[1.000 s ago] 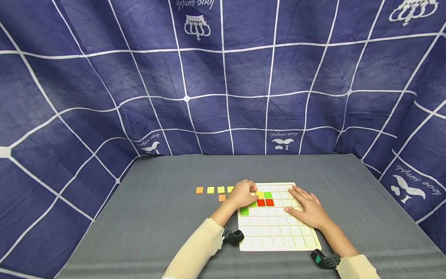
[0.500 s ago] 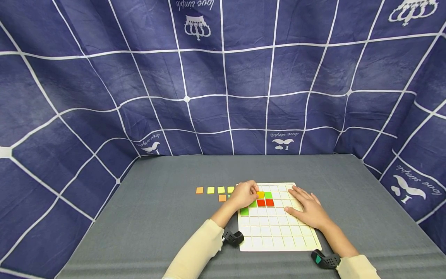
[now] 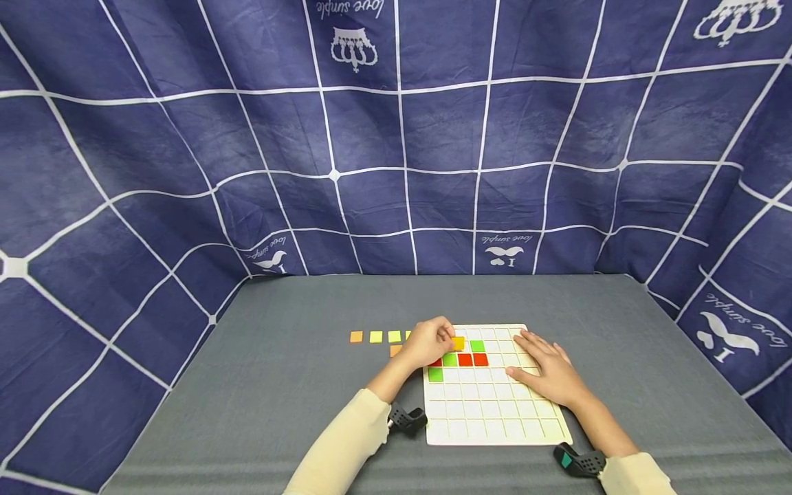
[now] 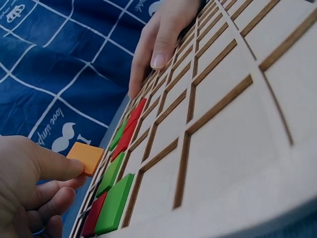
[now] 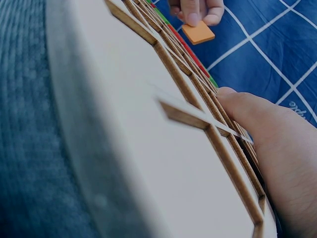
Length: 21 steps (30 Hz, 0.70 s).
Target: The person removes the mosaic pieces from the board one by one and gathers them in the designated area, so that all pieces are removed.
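Observation:
My left hand (image 3: 430, 342) pinches an orange square tile (image 4: 87, 157) by one edge between thumb and fingers. In both wrist views the tile is tilted and up off the grid board (image 3: 495, 412). The pale wooden board has square cells with brown grooves. Green tiles (image 4: 115, 206) and red tiles (image 3: 480, 359) sit in cells near its far left part. One more green tile (image 3: 477, 346) lies just right of the held tile. My right hand (image 3: 551, 371) rests with spread fingers on the board's right edge.
Left of the board, an orange tile (image 3: 356, 337) and yellow tiles (image 3: 375, 337) stand in a row on the grey tabletop (image 3: 278, 385). Another orange tile (image 3: 395, 351) is partly behind the left wrist. A blue curtain (image 3: 433, 137) hangs behind the table.
The left hand has lifted the orange tile off its place beside the green tile and shifted it slightly left. The right hand keeps its place on the board.

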Available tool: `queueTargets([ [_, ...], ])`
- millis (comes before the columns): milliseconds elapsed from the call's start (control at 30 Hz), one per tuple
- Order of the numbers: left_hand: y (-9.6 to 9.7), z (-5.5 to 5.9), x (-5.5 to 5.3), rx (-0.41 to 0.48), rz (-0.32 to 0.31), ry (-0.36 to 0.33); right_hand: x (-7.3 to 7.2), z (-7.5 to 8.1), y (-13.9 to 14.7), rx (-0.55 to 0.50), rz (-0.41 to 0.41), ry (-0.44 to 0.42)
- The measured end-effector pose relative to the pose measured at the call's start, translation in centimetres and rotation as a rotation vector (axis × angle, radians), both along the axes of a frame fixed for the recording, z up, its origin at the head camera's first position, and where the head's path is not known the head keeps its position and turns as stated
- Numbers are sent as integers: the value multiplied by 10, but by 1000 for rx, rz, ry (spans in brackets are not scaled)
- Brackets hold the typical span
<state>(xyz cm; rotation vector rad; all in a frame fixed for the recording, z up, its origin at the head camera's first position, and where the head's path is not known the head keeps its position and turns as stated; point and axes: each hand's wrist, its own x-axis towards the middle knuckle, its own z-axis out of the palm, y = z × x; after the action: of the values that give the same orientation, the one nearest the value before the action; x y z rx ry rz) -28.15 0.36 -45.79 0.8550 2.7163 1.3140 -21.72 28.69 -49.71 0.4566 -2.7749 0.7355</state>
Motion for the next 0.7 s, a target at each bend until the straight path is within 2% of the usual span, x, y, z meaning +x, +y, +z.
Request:
queueTargets([
  [367, -11, 3, 1, 26, -6, -34, 0, -1, 0, -5, 1, 18],
  [700, -25, 2, 2, 6, 29, -29, 0, -1, 0, 1, -1, -7],
])
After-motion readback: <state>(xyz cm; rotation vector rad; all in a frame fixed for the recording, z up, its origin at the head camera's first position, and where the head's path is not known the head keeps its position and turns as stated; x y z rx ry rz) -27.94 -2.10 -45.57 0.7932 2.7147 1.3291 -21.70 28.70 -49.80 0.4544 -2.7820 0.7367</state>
